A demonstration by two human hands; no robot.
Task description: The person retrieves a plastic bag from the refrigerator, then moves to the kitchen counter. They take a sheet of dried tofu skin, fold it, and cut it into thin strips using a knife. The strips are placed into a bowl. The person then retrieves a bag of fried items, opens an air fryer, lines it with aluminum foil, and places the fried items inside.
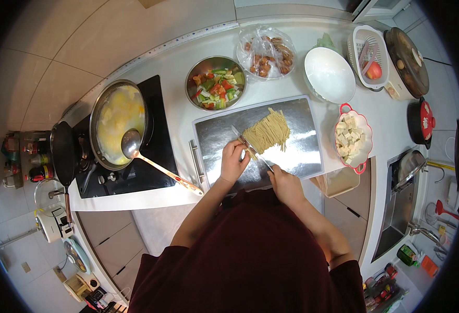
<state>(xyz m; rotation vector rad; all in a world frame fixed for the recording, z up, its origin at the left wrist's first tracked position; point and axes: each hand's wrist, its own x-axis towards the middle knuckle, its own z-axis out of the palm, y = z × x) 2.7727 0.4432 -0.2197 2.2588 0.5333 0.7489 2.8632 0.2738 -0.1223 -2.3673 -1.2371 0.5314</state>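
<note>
A steel-faced cutting board (217,133) lies before me, bearing a pile of thin, pale yellow strips (268,131), perhaps noodles or tofu skin. My right hand (286,184) grips the handle of a kitchen knife (254,148), whose blade slants up and left along the pile's lower left edge. Beside the blade, my left hand (234,160) has its fingers bent at a small bit of the strips; whether they grip it is hidden. Behind the board stand a steel bowl of chopped vegetables (217,84) and a plastic-wrapped bowl of brown food pieces (268,58).
At left, a pan of yellowish soup (120,121) sits on the black cooktop (159,156), a ladle (167,174) reaching over the counter edge. To the right are a white bowl (330,74), a red-rimmed dish of white cubes (352,137), a basket (370,58) and the sink (393,219).
</note>
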